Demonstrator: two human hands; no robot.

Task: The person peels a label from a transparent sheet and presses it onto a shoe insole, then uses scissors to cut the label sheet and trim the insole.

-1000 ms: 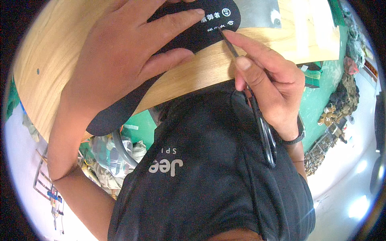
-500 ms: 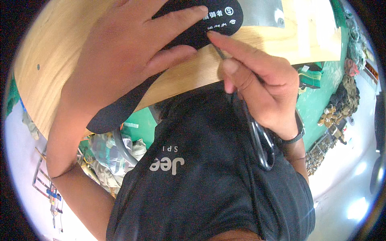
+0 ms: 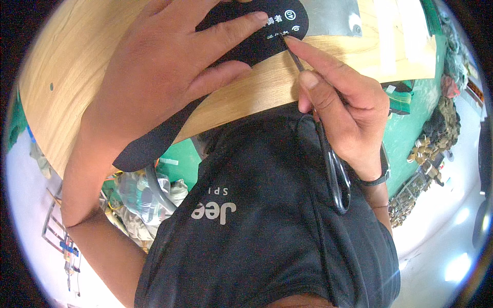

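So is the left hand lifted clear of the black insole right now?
No, the left hand lies flat on the black insole, pressing it onto the wooden table, while the right hand holds scissors to it.

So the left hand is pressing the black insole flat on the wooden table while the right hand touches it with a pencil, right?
Not a pencil: the head view shows the right hand holding black scissors, closed tip on the black insole. The left hand does press it on the wooden table.
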